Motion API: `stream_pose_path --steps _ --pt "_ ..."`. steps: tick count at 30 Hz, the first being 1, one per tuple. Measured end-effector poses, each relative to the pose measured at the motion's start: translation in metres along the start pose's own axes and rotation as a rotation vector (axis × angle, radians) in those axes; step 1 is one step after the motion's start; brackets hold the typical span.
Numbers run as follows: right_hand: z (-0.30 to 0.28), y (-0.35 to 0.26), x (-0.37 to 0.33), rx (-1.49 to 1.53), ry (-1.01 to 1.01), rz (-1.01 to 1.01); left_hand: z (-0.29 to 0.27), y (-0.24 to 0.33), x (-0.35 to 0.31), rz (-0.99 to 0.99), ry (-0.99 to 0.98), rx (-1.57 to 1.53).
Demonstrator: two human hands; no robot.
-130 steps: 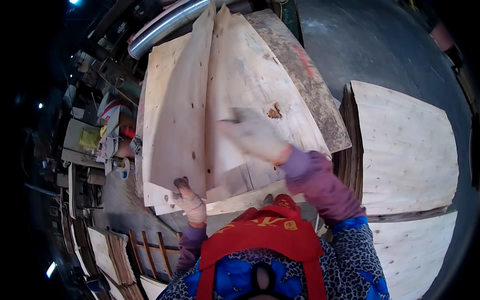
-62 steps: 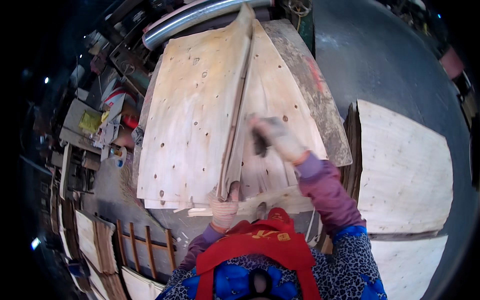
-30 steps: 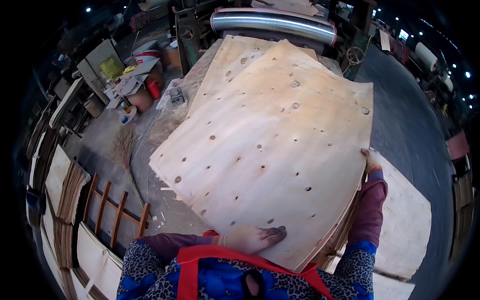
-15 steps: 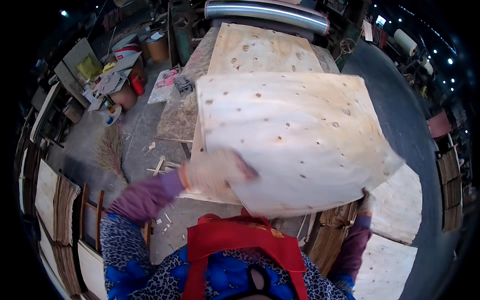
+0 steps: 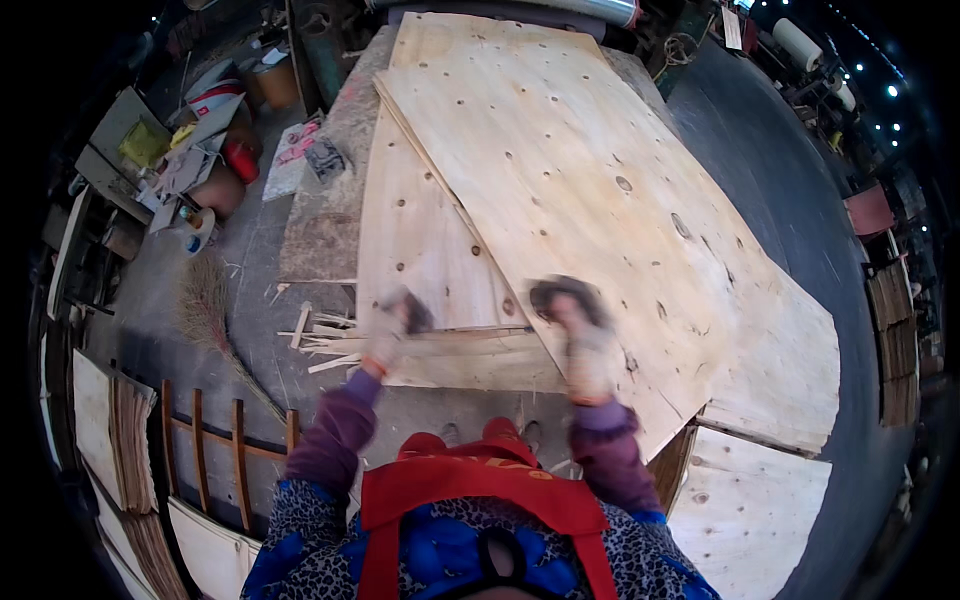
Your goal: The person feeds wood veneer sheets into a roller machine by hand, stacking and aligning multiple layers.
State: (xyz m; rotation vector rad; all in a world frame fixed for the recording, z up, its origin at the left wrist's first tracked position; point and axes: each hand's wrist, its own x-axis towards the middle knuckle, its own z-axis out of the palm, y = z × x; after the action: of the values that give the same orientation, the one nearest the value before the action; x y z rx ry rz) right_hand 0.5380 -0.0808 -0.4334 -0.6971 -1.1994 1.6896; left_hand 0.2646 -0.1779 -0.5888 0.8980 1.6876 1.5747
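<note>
A large, pale wood veneer sheet (image 5: 590, 180) with dark knots lies slanted across the work table. Beneath its left edge another veneer sheet (image 5: 410, 220) shows, lying straighter. My left hand (image 5: 390, 325), in a pale glove with dark fingertips, is over the near left part of the lower sheet. My right hand (image 5: 578, 330), gloved the same way, is over the slanted sheet's near left edge. Both hands are smeared by motion, so their fingers and any contact with the wood cannot be made out.
A metal roller (image 5: 600, 8) crosses the far end of the table. Stacked veneer (image 5: 750, 510) stands at my near right. Wood strips (image 5: 330, 335) stick out at the left, near a straw broom (image 5: 205, 300). A wooden rack (image 5: 220, 450) stands at near left.
The veneer sheet, half a second ago raised and bowed between both hands, now lies slanted on the table. My right hand has moved left, away from the sheet's right corner.
</note>
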Motion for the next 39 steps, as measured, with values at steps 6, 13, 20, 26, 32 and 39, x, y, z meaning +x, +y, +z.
stream_pose_path --steps 6,13,20,26,32,39 --pt "-0.343 0.053 -0.035 -1.058 1.226 -0.267 0.172 -0.059 -0.094 -0.555 -0.374 0.128" --pt "-0.465 0.116 -0.091 0.361 0.607 0.408 0.275 -0.028 -0.109 -0.775 -0.182 -0.31" --pt "-0.433 0.066 -0.079 -0.132 0.692 0.206 0.27 0.037 -0.109 -0.358 -0.238 -0.249" --pt "-0.316 0.035 -0.04 0.083 0.595 0.116 0.189 0.078 -0.007 -0.22 -0.074 -0.468" --pt "-0.09 0.117 0.003 0.343 0.338 0.468 -0.041 0.133 0.123 -0.164 -0.154 0.056" --pt "-0.123 0.156 -0.01 0.107 0.32 0.574 -0.101 0.001 0.091 0.026 0.01 0.807"
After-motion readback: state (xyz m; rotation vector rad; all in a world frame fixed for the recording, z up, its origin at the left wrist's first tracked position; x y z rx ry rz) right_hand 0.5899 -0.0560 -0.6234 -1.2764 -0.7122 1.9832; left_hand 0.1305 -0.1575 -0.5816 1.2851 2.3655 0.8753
